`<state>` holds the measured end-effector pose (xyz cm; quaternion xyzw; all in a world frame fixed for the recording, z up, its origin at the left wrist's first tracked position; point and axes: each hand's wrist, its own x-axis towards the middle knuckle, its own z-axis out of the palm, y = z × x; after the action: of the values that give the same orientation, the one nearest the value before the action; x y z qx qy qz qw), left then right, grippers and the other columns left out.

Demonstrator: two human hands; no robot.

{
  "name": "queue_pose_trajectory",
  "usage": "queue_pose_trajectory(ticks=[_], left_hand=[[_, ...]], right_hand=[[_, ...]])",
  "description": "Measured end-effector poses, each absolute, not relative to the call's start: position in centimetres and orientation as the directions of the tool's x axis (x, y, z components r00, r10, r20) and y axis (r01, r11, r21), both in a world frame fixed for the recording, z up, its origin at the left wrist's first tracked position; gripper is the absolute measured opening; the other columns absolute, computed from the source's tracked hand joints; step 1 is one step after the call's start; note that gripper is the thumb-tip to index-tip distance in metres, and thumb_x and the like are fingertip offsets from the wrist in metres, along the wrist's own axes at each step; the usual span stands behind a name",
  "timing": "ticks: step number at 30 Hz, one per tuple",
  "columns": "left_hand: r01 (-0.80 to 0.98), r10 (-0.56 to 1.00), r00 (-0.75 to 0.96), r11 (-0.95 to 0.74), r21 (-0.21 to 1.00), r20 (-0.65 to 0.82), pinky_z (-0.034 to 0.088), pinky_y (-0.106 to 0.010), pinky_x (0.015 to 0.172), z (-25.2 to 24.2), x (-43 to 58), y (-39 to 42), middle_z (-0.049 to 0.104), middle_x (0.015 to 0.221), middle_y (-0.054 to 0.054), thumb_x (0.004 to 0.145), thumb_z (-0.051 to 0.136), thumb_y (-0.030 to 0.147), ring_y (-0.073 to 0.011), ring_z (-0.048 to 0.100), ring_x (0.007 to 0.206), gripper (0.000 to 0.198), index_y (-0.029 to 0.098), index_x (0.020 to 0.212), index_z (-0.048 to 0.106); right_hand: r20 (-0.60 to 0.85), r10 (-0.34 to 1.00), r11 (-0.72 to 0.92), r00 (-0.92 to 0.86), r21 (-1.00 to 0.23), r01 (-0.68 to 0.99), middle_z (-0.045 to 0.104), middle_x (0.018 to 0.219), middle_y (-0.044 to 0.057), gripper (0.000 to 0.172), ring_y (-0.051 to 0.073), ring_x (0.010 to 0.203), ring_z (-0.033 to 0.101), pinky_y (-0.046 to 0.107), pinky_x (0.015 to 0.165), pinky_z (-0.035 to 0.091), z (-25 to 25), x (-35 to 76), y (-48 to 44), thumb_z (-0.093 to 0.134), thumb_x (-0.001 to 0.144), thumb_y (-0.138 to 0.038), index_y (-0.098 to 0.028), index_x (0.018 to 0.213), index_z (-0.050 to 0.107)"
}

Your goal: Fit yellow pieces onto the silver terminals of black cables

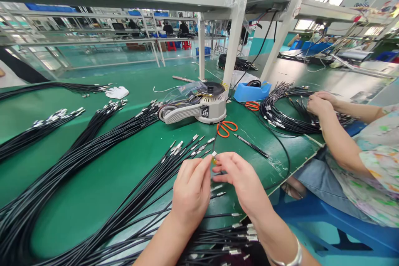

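Observation:
My left hand (191, 187) is closed, thumb and forefinger pinching the end of a black cable at its small silver connector (214, 154). Against it, my right hand (241, 178) pinches a small piece of yellow tape (214, 161) between thumb and forefinger, its other fingers loosely curled. The fingertips partly hide the tape. Beneath and left of my hands lie bundles of black cables (146, 183) with silver connector ends. Beyond them stands a grey tape dispenser (213, 110) with a black wheel on top.
Orange-handled scissors (226, 129) and a black craft knife (252, 146) lie past my right hand. A white glove (117, 92) and a blue tape holder (252, 90) sit farther back. At right, a co-worker's hands (322, 104) handle a coiled cable bundle (277, 110). Shelf posts (237, 25) rise behind.

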<state>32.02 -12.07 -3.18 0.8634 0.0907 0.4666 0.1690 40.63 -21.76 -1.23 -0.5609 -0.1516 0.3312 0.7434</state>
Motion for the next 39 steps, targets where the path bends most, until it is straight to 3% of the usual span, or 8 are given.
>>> queue_pose_trajectory(ticks=[5,14,24,29,33,39], left_hand=[[0.028,0.367,0.568,-0.903,0.428,0.737,0.051,-0.027,0.070,-3.1,32.2,-12.1,0.065,0.085,-0.005,0.082,0.058,0.008,-0.0141,0.059,0.077,0.020,0.015,0.101,0.059],[0.078,0.463,0.616,-0.841,0.536,0.637,0.050,-0.026,0.066,-2.4,32.0,-11.9,0.063,0.078,-0.003,0.084,0.056,0.015,-0.0127,0.060,0.071,0.006,0.016,0.087,0.062],[0.168,0.655,0.664,-0.601,0.781,0.361,0.046,-0.023,0.056,-1.7,31.7,-12.3,0.065,0.067,0.001,0.084,0.056,0.025,-0.0126,0.059,0.061,0.014,0.020,0.074,0.065],[0.175,0.725,0.679,-0.308,0.935,0.111,0.036,-0.021,0.040,-1.1,31.9,-12.5,0.057,0.052,0.003,0.080,0.058,0.033,-0.0101,0.048,0.043,0.019,0.019,0.069,0.063],[0.141,0.718,0.689,-0.001,0.990,-0.098,0.033,-0.020,0.036,-0.8,32.0,-12.5,0.051,0.047,0.005,0.075,0.062,0.038,-0.0073,0.042,0.036,0.025,0.016,0.064,0.060],[0.034,0.637,0.749,0.235,0.971,-0.180,0.036,-0.019,0.037,-1.1,32.0,-12.1,0.055,0.055,0.003,0.071,0.067,0.035,-0.0065,0.046,0.039,0.023,0.014,0.065,0.060]], right_hand=[[-0.148,0.684,0.066,0.714,-0.963,-0.262,0.060,0.069,0.000,0.032,0.014,0.065,0.058,0.028,0.063,0.054,-1.2,40.4,-21.0,0.071,0.070,-0.045,-0.015,0.073,0.061],[-0.052,0.622,0.025,0.781,-0.996,-0.086,0.063,0.068,0.002,0.025,0.015,0.065,0.059,0.027,0.063,0.049,-1.8,40.5,-21.8,0.064,0.076,-0.041,-0.016,0.074,0.063],[0.061,0.577,0.053,0.814,-0.998,0.037,0.064,0.070,0.001,0.016,0.015,0.067,0.058,0.026,0.066,0.047,-2.3,39.7,-21.8,0.061,0.080,-0.032,-0.018,0.073,0.060],[0.079,0.575,0.067,0.814,-0.997,0.049,0.065,0.072,0.001,0.013,0.015,0.068,0.059,0.026,0.065,0.047,-2.3,39.5,-21.9,0.061,0.081,-0.029,-0.018,0.072,0.060],[0.098,0.577,0.075,0.811,-0.995,0.066,0.065,0.073,0.002,0.013,0.015,0.069,0.060,0.026,0.065,0.048,-2.4,39.6,-21.9,0.060,0.081,-0.028,-0.018,0.073,0.061],[0.092,0.584,0.076,0.806,-0.995,0.059,0.065,0.071,0.001,0.014,0.015,0.068,0.060,0.026,0.066,0.047,-2.3,39.5,-21.7,0.061,0.080,-0.029,-0.018,0.072,0.061]])
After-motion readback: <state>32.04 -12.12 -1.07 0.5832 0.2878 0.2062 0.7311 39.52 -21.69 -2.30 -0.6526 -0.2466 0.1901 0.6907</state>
